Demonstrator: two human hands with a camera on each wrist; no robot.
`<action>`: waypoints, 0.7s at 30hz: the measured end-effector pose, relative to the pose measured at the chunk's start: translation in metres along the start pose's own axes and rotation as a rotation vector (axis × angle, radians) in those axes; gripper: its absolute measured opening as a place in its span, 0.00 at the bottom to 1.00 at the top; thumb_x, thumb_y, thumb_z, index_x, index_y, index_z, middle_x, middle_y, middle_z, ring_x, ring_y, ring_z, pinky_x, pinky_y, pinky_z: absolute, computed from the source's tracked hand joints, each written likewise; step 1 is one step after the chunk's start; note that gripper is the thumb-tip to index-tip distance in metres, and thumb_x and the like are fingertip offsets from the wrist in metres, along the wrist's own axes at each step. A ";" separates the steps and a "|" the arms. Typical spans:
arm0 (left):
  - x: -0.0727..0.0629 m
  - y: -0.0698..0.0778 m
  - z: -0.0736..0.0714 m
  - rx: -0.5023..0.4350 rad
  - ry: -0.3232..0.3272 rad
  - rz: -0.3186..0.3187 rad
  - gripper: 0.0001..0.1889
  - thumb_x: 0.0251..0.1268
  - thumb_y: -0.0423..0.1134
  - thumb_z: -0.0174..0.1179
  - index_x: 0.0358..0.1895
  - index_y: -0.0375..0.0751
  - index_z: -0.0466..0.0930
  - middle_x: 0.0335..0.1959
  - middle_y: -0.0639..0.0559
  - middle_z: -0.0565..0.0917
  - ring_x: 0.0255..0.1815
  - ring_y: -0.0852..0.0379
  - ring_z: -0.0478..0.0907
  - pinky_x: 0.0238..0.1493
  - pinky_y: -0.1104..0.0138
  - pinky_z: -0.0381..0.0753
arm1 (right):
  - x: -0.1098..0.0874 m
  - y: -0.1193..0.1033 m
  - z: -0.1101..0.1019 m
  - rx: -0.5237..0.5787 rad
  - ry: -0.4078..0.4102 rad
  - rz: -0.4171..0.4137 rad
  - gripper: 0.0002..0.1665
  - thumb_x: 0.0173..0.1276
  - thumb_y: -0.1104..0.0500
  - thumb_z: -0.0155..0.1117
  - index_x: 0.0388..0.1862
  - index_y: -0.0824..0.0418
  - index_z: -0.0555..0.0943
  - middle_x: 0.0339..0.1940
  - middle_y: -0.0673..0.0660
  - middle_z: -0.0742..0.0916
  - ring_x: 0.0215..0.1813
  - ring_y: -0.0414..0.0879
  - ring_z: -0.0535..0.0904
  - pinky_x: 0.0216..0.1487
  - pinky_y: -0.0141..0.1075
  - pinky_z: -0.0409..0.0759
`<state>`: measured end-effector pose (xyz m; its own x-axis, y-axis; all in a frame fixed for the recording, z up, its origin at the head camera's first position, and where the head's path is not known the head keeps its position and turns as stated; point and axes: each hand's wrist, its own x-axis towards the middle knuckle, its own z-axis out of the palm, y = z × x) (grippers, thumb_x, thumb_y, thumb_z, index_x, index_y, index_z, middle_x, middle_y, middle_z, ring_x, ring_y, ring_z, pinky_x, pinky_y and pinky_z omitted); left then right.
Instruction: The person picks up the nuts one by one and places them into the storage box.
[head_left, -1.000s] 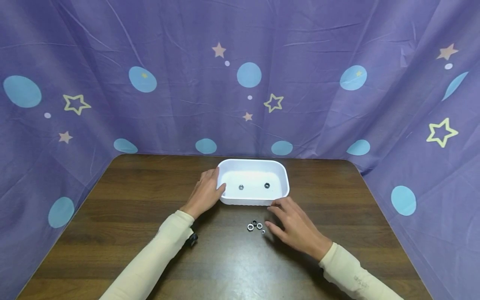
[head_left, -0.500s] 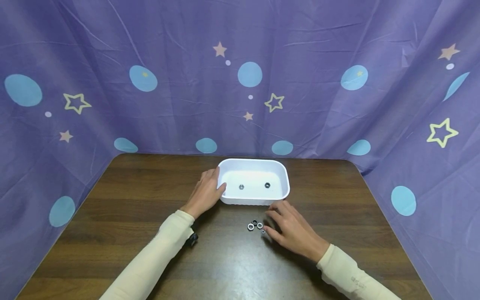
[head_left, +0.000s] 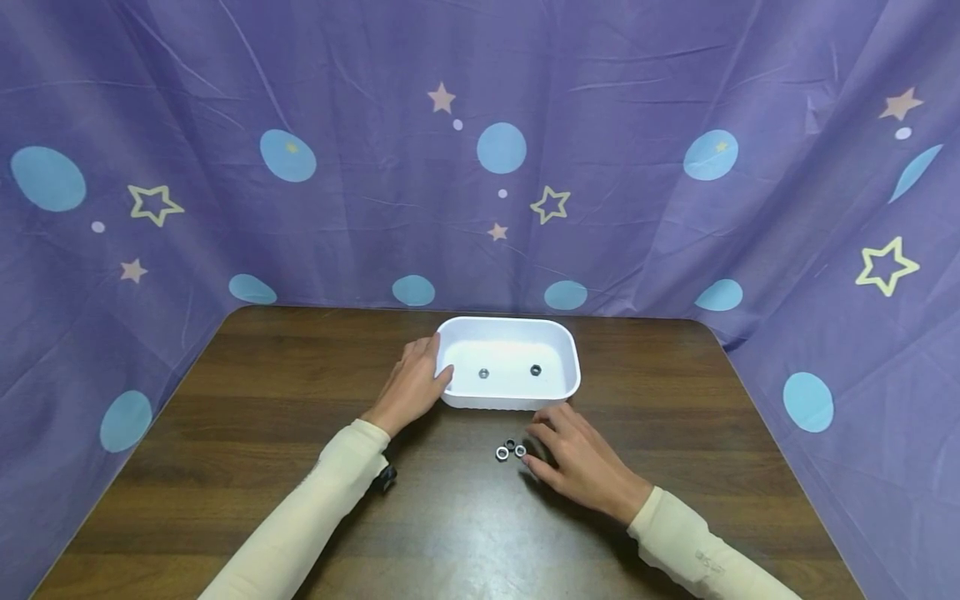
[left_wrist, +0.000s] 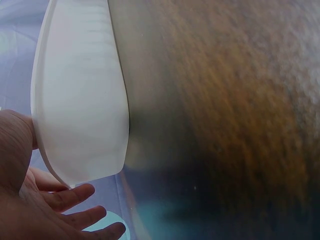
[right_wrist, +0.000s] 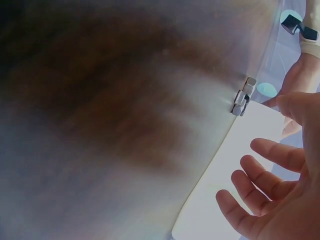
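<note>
A white plastic tray stands at the back of the table, with a silver hex nut and a dark nut lying inside. My left hand grips its left end, thumb over the rim and fingers outside; the left wrist view shows the tray wall beside that thumb. In front of the tray, my right hand hovers with fingers loosely bent and apart. Near its thumb lie a silver nut, a dark nut and another silver nut. Nuts also show in the right wrist view.
The brown wooden table reaches back to a purple curtain printed with stars and blue spots, which also closes both sides. A black strap-like item sits under the left wrist.
My right hand has shifted slightly left and toward the loose nuts, away from the tray's front edge. The smallest nut is now hidden at its thumb. My left hand stays on the tray.
</note>
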<state>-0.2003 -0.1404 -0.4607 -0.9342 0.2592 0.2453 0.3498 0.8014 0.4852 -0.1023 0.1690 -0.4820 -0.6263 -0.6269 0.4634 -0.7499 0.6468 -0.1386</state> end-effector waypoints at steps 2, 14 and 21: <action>0.000 0.000 0.000 -0.002 -0.001 -0.004 0.39 0.82 0.42 0.63 0.83 0.20 0.59 0.77 0.27 0.73 0.80 0.31 0.67 0.80 0.41 0.69 | 0.001 0.000 0.001 -0.007 -0.011 -0.007 0.23 0.71 0.47 0.79 0.54 0.63 0.90 0.54 0.55 0.84 0.56 0.49 0.80 0.57 0.47 0.84; -0.002 0.001 -0.002 0.005 0.001 -0.005 0.39 0.81 0.41 0.63 0.83 0.20 0.60 0.76 0.26 0.74 0.80 0.30 0.67 0.79 0.40 0.70 | 0.007 -0.003 0.004 -0.059 -0.112 0.003 0.21 0.69 0.45 0.82 0.48 0.60 0.90 0.52 0.54 0.84 0.55 0.49 0.78 0.58 0.47 0.83; -0.001 0.001 -0.002 0.007 -0.003 -0.006 0.39 0.81 0.41 0.63 0.82 0.19 0.59 0.76 0.26 0.73 0.80 0.30 0.67 0.79 0.40 0.70 | 0.008 -0.002 0.007 -0.094 -0.129 -0.012 0.18 0.68 0.46 0.83 0.44 0.58 0.90 0.50 0.53 0.85 0.53 0.49 0.77 0.51 0.46 0.83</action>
<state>-0.1985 -0.1409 -0.4583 -0.9366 0.2557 0.2395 0.3432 0.8070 0.4806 -0.1069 0.1594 -0.4837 -0.6439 -0.6817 0.3475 -0.7382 0.6728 -0.0480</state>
